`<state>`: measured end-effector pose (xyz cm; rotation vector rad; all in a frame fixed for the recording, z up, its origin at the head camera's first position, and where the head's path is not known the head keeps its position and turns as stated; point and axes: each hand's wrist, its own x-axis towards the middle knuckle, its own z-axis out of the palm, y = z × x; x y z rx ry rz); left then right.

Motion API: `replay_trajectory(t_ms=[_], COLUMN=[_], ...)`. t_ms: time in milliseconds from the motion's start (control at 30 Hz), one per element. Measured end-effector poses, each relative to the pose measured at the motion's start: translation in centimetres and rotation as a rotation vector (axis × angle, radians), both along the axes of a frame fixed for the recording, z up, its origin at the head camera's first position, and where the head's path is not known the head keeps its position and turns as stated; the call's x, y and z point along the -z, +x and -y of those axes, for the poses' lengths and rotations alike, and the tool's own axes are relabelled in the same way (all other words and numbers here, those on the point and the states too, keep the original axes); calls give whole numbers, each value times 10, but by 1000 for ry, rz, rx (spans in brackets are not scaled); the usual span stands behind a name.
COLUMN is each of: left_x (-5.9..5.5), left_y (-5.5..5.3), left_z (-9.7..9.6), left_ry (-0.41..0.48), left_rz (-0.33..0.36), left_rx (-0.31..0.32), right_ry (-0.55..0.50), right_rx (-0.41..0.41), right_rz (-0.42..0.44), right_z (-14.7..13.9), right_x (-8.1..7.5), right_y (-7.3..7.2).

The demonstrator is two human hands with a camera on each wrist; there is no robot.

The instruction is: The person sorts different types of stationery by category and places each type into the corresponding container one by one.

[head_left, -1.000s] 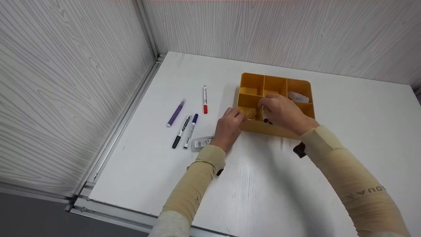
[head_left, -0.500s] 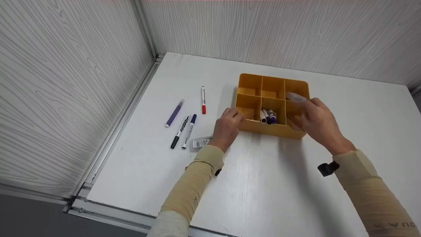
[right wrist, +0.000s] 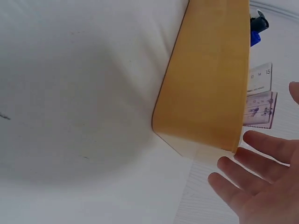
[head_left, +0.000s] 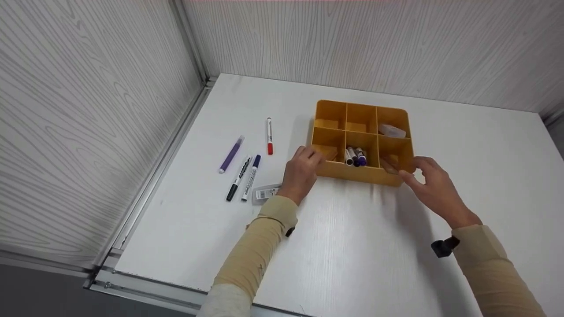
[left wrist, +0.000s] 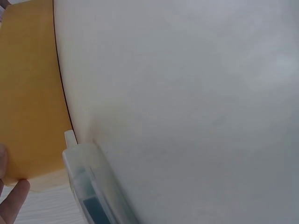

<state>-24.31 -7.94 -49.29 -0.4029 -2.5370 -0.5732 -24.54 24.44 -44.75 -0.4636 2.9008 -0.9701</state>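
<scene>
A yellow six-compartment organizer box (head_left: pixel 361 175) stands on the white table. My left hand (head_left: pixel 299 174) grips its front left corner, the fingertips over the rim. At the front right corner is my right hand (head_left: pixel 436 189), its fingers spread and nothing held; in the right wrist view the fingertips (right wrist: pixel 250 134) are at the corner. Several markers (head_left: pixel 356 157) stand in the front middle compartment. Clear rulers (right wrist: pixel 259 109) stick up from the front right one, and a translucent case (head_left: pixel 392 130) lies in the back right one. A yellowish flat piece (head_left: pixel 330 152) is in the front left one.
Left of the box lie a red-capped marker (head_left: pixel 269 136), a purple marker (head_left: pixel 231 154), a black-capped marker (head_left: pixel 239 178) and a blue-capped marker (head_left: pixel 251 178). A clear case with a label (head_left: pixel 265 193) is partly behind my left wrist. Wood-grain panels (head_left: pixel 370 48) border the table.
My right hand has left the front middle compartment and moved right to the box's front right corner, its fingers spreading. The markers there are now uncovered. My left hand stays on its corner.
</scene>
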Motion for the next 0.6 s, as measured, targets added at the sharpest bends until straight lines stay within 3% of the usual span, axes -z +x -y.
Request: replay_trajectory(t_ms=[267, 600], left_x=[1, 2], left_y=[0, -1], left_z=[-1, 0], left_ry=[-2, 2], left_rz=[-20, -28], left_rx=[-6, -9], right_ry=[38, 2], right_rx=[15, 7], right_rz=[-32, -384], right_z=[3, 5], right_x=[15, 32], right_y=[0, -8])
